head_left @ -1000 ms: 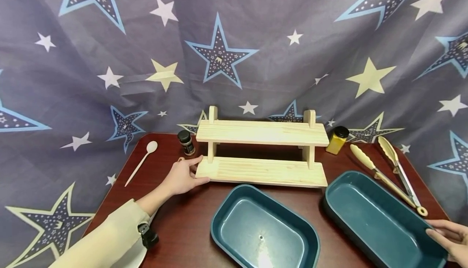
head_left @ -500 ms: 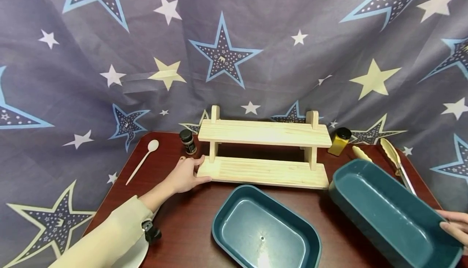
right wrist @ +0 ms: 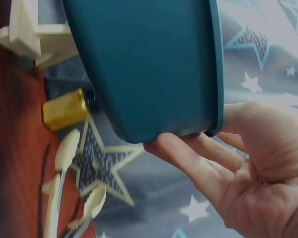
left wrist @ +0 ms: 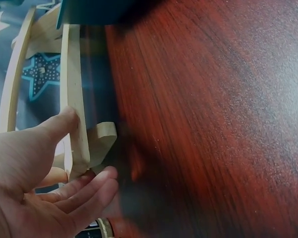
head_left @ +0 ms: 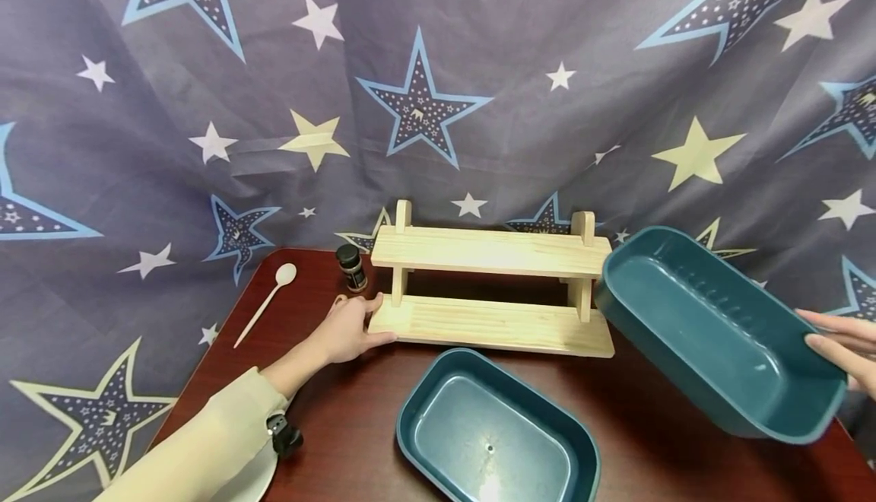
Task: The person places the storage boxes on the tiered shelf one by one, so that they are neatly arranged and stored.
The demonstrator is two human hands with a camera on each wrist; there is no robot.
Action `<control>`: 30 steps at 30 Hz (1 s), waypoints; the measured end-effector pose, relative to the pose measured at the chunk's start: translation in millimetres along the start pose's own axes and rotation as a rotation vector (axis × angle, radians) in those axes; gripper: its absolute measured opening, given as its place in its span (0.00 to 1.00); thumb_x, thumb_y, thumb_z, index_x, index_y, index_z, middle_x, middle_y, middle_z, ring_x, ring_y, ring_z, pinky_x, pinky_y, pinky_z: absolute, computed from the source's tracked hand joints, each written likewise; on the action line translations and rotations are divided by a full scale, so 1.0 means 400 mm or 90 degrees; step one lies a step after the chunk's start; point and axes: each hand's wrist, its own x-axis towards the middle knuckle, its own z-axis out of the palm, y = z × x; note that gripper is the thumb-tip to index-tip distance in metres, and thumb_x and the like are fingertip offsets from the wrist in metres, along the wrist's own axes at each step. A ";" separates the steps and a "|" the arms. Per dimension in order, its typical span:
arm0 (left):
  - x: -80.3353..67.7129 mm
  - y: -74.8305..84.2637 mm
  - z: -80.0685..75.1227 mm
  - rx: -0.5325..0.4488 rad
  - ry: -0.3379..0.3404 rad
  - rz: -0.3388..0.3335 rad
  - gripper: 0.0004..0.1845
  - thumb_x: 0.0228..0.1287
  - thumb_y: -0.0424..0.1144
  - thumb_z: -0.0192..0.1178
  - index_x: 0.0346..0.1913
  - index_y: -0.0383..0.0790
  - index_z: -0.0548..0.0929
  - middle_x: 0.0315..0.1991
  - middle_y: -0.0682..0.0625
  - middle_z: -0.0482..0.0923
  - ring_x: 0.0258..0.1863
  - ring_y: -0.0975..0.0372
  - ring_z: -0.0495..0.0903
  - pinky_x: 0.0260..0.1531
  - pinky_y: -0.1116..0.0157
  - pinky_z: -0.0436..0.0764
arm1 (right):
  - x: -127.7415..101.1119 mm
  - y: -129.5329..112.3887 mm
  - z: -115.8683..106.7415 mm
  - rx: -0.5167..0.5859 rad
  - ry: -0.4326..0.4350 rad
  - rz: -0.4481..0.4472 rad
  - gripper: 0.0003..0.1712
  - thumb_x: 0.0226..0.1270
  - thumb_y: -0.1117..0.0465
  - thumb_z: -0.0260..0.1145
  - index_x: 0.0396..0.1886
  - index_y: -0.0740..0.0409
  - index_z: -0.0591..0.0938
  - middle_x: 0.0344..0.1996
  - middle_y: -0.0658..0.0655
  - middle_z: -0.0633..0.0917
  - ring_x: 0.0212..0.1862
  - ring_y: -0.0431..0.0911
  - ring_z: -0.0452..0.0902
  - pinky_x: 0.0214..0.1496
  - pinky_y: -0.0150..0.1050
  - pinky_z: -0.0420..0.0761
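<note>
My left hand (head_left: 342, 331) grips the left end of a two-tier wooden shelf (head_left: 493, 323). In the left wrist view the thumb lies along the front edge of the lower board (left wrist: 74, 94), with the fingers round its end. At the right, my right hand (head_left: 845, 350) holds a long teal bin (head_left: 691, 335) by its near end wall. The bin is tilted and raised off the table, its far end beside the shelf's right end. The right wrist view shows fingers under the bin (right wrist: 149, 69); the thumb is partly hidden at its rim.
A second teal bin (head_left: 489, 430) sits in front of the shelf. Left stand a black-capped spice jar (head_left: 352, 268) and a white spoon (head_left: 267, 300). In the right wrist view, a yellow bottle (right wrist: 64, 110) and tongs (right wrist: 59, 173) appear beyond the raised bin. A starry cloth (head_left: 438, 182) hangs behind.
My right hand has lifted the long teal bin off the table and up toward the shelf's right end. In the head view it now covers the yellow bottle and tongs. My left hand stays put.
</note>
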 end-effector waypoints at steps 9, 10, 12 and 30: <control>0.018 -0.006 -0.006 0.023 -0.014 -0.002 0.51 0.62 0.67 0.72 0.72 0.25 0.76 0.63 0.29 0.83 0.60 0.40 0.84 0.62 0.37 0.73 | 0.095 -0.227 0.081 -0.079 0.013 0.036 0.26 0.79 0.65 0.66 0.55 0.20 0.84 0.31 0.14 0.79 0.19 0.26 0.79 0.17 0.28 0.72; 0.019 -0.005 -0.007 0.026 -0.020 -0.006 0.51 0.62 0.66 0.72 0.72 0.25 0.76 0.63 0.29 0.82 0.61 0.40 0.84 0.62 0.37 0.73 | 0.106 -0.238 0.086 -0.104 0.010 0.037 0.23 0.79 0.63 0.66 0.59 0.26 0.85 0.30 0.13 0.78 0.19 0.28 0.79 0.17 0.30 0.71; 0.023 -0.010 -0.002 0.041 -0.020 -0.004 0.52 0.62 0.69 0.71 0.72 0.26 0.76 0.63 0.30 0.83 0.60 0.40 0.84 0.60 0.36 0.74 | 0.125 -0.259 0.094 -0.124 -0.004 0.040 0.19 0.79 0.60 0.67 0.65 0.45 0.86 0.29 0.16 0.80 0.18 0.32 0.78 0.19 0.30 0.72; 0.047 -0.057 0.034 0.086 -0.050 0.017 0.53 0.61 0.71 0.70 0.74 0.31 0.76 0.61 0.33 0.85 0.58 0.43 0.87 0.53 0.41 0.83 | 0.295 -0.381 0.211 -0.136 -0.070 0.022 0.23 0.76 0.53 0.71 0.65 0.57 0.87 0.29 0.31 0.88 0.17 0.41 0.77 0.19 0.36 0.72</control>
